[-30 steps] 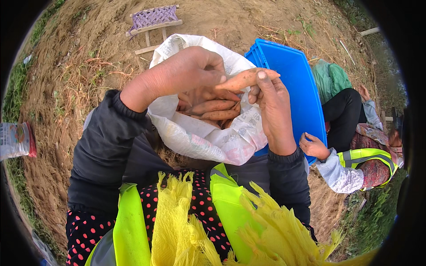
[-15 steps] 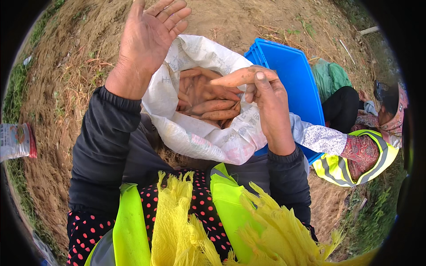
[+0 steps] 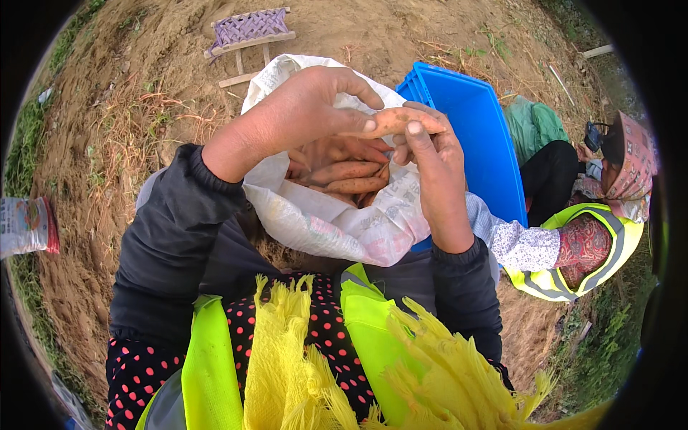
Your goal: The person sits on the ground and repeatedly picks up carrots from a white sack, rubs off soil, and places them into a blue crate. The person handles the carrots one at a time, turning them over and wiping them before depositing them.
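Tuber [image 3: 393, 122] grasped in right hand [image 3: 434, 154], touched by left hand [image 3: 309, 106] with unclear grip; could drop into sack [image 3: 333, 228] from slackened right fingers.

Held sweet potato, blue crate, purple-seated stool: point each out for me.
Sweet potato [image 3: 392, 121], head view: middle of its exposed skin.
Blue crate [image 3: 479, 129], head view: bare inner surface.
Stool [image 3: 251, 29], head view: woven purple seat.

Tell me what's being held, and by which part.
A slender, tapered orange sweet potato: the bare right hand grips its right end. The bare left hand touches its left end; whether it also grips there cannot be told.
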A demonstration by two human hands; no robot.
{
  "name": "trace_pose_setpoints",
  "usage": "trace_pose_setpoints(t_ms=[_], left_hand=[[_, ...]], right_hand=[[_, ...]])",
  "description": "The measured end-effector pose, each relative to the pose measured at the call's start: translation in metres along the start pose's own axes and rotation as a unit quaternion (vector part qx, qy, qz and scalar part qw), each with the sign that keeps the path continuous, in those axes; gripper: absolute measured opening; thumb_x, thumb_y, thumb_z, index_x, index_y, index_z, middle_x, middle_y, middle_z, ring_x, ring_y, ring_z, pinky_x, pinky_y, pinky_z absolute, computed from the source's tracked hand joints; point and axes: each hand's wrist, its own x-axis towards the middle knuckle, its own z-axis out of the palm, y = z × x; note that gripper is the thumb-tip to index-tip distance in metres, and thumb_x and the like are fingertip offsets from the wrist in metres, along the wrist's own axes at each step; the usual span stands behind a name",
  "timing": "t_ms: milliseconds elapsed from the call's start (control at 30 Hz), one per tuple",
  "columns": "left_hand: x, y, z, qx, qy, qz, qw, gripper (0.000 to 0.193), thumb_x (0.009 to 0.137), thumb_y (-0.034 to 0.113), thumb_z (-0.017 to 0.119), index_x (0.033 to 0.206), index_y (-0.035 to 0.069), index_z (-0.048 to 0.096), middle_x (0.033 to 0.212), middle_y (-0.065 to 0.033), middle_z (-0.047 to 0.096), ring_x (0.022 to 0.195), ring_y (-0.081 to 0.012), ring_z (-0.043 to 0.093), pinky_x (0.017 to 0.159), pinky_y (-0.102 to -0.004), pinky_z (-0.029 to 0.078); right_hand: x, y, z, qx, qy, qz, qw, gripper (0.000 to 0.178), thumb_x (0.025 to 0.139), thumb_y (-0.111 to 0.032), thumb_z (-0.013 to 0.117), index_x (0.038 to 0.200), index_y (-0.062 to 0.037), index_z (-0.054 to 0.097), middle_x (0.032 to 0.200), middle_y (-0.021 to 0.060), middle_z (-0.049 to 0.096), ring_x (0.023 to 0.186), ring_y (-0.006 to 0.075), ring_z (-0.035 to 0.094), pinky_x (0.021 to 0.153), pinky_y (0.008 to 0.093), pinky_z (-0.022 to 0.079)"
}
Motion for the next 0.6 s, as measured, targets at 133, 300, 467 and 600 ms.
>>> trace_pose_setpoints(t_ms=[133,300,467,600], left_hand=[[0.0000,0.0026,0.0027,0.021,0.021,0.015,0.999,0.021,0.088,0.017,0.077,0.103,0.004,0.072,0.093,-0.0049,0.068,0.094,-0.0150,0.065,0.083,-0.0296,0.053],[-0.0004,0.0042,0.0044,0.078,0.041,0.039,0.995,0.015,0.083,0.011,0.077,0.095,0.004,0.072,0.091,-0.0063,0.068,0.088,-0.0189,0.066,0.079,-0.0314,0.052],[0.0006,0.0028,0.0045,0.151,0.063,0.116,0.980,0.010,0.080,0.005,0.076,0.089,0.004,0.070,0.087,-0.0083,0.067,0.084,-0.0230,0.065,0.075,-0.0336,0.051],[-0.0009,0.0044,0.0041,0.151,0.060,0.103,0.981,0.012,0.081,0.007,0.075,0.090,0.004,0.069,0.084,-0.0086,0.067,0.084,-0.0226,0.065,0.074,-0.0342,0.051]], right_hand=[[0.0007,0.0009,0.0011,-0.030,0.008,-0.017,0.999,0.040,0.100,-0.030,0.062,0.125,0.0010,0.058,0.092,0.0034,0.062,0.073,0.0072,0.053,0.067,0.0231,0.043],[-0.0009,0.0032,0.0028,-0.040,0.018,-0.028,0.999,0.041,0.098,-0.031,0.066,0.123,0.0011,0.058,0.095,0.0043,0.063,0.071,0.0070,0.053,0.065,0.0224,0.044],[-0.0016,0.0038,0.0040,-0.041,0.014,-0.039,0.998,0.043,0.097,-0.032,0.067,0.122,0.0015,0.059,0.099,0.0054,0.064,0.073,0.0074,0.055,0.067,0.0225,0.045],[-0.0016,0.0041,0.0051,-0.037,0.012,-0.034,0.999,0.044,0.097,-0.033,0.067,0.122,0.0016,0.059,0.101,0.0059,0.063,0.073,0.0080,0.055,0.067,0.0229,0.046]])
